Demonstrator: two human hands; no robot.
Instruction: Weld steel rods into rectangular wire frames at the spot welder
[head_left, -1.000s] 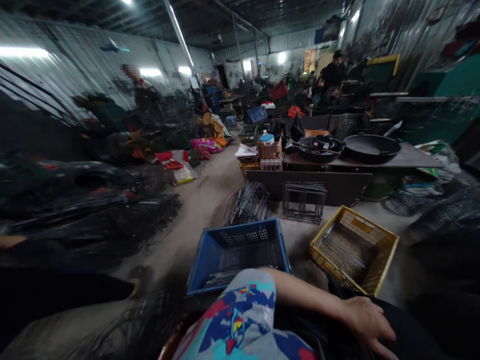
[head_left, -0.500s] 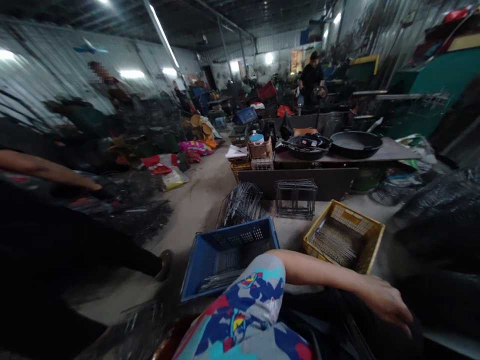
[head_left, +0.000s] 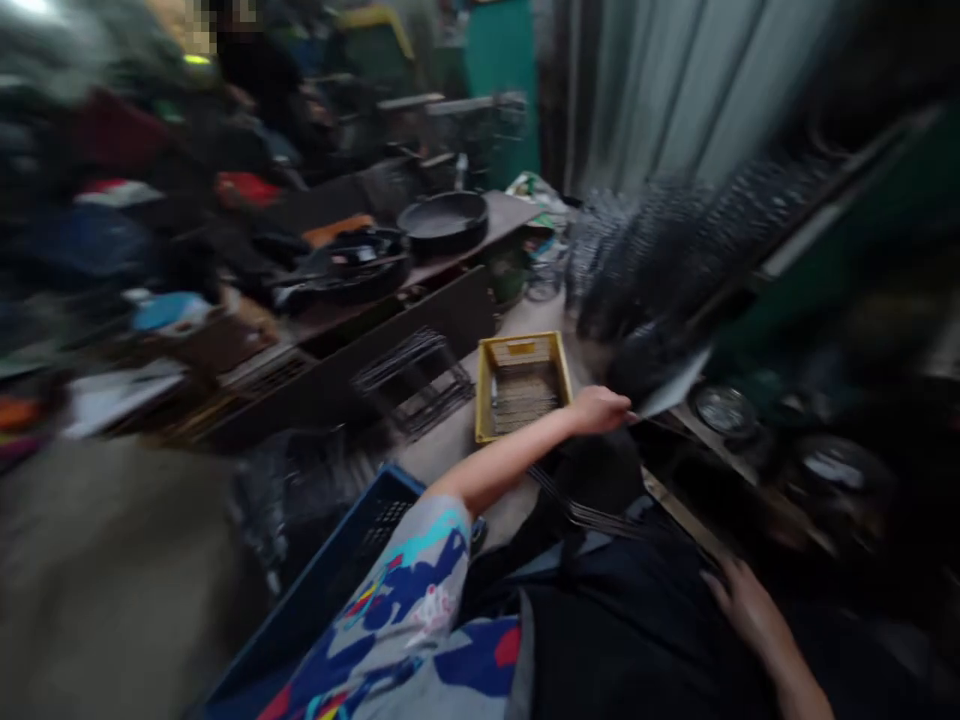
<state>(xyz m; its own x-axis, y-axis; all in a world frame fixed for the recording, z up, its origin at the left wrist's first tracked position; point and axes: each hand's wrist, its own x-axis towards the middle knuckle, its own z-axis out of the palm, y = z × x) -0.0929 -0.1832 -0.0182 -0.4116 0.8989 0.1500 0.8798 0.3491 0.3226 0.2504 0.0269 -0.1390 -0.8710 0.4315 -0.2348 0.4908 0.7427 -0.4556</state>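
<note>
Sits with a blue crate (head_left: 352, 560) at the lower left, wire racks (head_left: 409, 385) and a low table (head_left: 514, 212) bearing a black pan (head_left: 442, 220) further back, and a yellow crate (head_left: 484, 390) on the floor mid-view. Reaches the left hand (head_left: 600, 408) across, just right of the yellow crate, fingers curled shut on the near end of a pale strip (head_left: 675, 388) that points right toward blurred dark wire mesh (head_left: 660, 250). Rests the right hand (head_left: 742, 600) at the lower right, fingers loosely spread, flat on dark cloth (head_left: 622, 620).
</note>
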